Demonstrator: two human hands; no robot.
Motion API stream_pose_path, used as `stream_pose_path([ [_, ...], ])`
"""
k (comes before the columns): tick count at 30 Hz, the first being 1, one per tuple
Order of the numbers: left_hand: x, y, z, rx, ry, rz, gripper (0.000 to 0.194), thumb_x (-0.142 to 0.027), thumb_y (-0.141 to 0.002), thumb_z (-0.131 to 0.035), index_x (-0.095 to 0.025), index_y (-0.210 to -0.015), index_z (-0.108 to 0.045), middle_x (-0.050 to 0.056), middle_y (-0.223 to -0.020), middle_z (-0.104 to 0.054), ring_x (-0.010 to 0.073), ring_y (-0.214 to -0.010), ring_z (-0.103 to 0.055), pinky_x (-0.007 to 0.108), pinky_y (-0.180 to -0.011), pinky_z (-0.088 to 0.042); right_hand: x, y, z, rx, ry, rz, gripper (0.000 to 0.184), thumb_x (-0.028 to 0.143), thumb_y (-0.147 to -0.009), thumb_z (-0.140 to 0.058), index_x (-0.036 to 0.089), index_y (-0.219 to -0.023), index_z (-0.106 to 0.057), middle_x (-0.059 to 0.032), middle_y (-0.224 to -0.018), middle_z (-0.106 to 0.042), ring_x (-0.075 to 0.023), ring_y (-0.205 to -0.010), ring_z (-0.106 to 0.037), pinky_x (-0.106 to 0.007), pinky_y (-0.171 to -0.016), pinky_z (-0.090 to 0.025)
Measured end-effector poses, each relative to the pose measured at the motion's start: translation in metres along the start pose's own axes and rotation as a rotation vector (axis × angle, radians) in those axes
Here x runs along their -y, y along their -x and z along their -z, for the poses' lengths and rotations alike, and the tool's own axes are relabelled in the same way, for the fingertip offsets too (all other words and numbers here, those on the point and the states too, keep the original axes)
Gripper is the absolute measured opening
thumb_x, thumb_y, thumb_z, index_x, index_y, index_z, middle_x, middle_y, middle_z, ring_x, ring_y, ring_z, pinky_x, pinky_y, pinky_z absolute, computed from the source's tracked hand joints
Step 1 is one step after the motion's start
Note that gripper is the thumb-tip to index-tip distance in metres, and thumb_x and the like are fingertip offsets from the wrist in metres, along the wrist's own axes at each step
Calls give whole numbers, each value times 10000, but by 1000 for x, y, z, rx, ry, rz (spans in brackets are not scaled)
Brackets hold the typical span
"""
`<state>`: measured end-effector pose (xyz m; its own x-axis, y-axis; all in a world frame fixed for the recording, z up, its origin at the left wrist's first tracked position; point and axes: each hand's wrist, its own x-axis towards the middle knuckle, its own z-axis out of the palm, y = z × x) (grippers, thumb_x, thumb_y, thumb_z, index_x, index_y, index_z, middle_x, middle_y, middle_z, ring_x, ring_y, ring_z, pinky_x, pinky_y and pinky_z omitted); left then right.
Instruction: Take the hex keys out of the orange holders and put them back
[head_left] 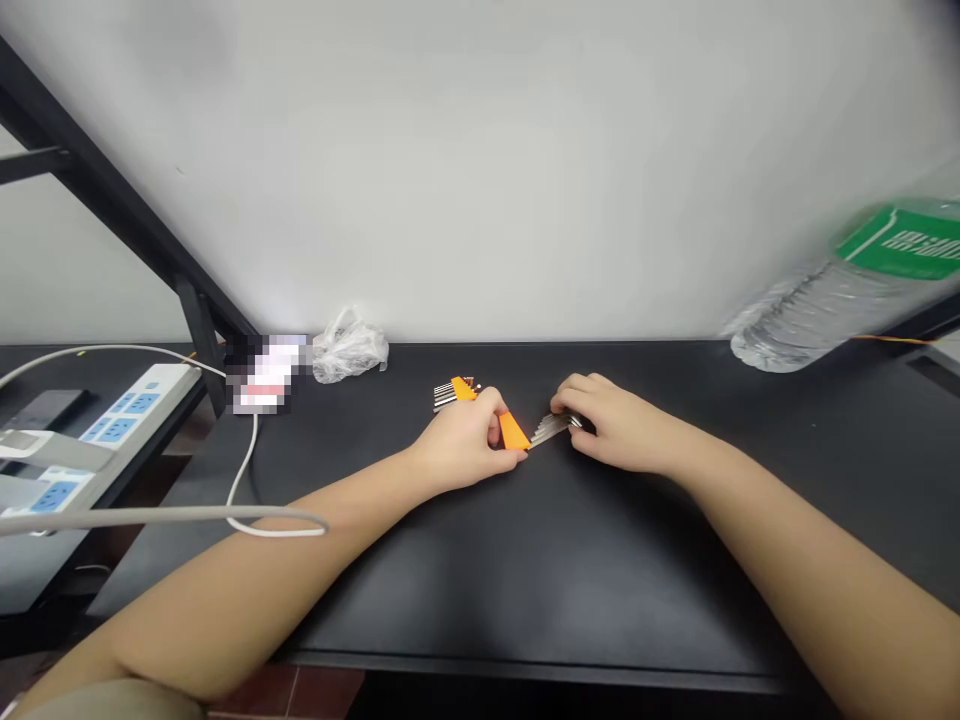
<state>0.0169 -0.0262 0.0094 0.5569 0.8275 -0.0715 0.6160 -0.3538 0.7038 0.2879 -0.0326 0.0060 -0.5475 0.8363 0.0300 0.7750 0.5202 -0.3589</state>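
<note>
My left hand [469,450] is closed around an orange hex key holder [514,432], with the thumb at its lower corner. From the holder's right side a fan of silver hex keys [551,430] reaches toward my right hand [619,425]. The fingers and thumb of that hand pinch the keys' far ends, partly covering them. Beyond my left knuckles shows another orange part [463,388] with several silver rods [445,393] pointing left. Whether it joins the held holder is hidden behind the hand. Both hands rest low over the black table [540,570].
Near the wall lie a crumpled clear plastic bag [350,348] and a blurred-out lit device [264,378]. A white cable [244,475] loops over my left forearm. The power strip [124,425] stands at left, a large water bottle [832,285] at back right.
</note>
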Motion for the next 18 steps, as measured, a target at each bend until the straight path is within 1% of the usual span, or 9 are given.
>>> stream_pose_path([
  [6,0,0,0,2,-4,-11,369,-407,-766,-747,-245,-1008,-521,-28,-813,-656,158,-679,-601,272,-575,-406,9,2,-3,-17,47,-38,262,192,-850,-568,237,-1099,-637,-73,-1099,-633,-252,-974,-589,-376,-808,-499],
  [9,1,0,0,-6,19,-11,365,-405,-773,-744,-241,-1012,-522,-25,-805,-651,158,-676,-600,272,-574,-416,9,3,-1,-44,53,-35,243,221,-871,-577,236,-1103,-647,-73,-1081,-640,-244,-933,-596,-372,-786,-491],
  [12,3,-1,0,-39,83,-28,374,-383,-776,-748,-239,-1024,-508,-28,-810,-648,149,-677,-602,266,-589,-437,10,5,3,-69,57,3,223,234,-881,-590,235,-1092,-664,-79,-1073,-638,-244,-929,-594,-376,-794,-484],
  [15,3,-1,0,-80,123,-45,367,-322,-778,-741,-235,-1032,-492,-33,-827,-652,132,-665,-603,262,-612,-455,15,4,5,-39,79,62,178,214,-890,-586,245,-1033,-688,-80,-1071,-627,-241,-921,-585,-379,-804,-473],
  [18,3,-1,1,-112,92,-43,365,-301,-787,-722,-234,-1070,-502,-33,-821,-646,138,-665,-608,268,-617,-453,25,4,5,1,127,56,118,167,-873,-579,224,-909,-676,-82,-1006,-620,-227,-854,-571,-370,-773,-458],
])
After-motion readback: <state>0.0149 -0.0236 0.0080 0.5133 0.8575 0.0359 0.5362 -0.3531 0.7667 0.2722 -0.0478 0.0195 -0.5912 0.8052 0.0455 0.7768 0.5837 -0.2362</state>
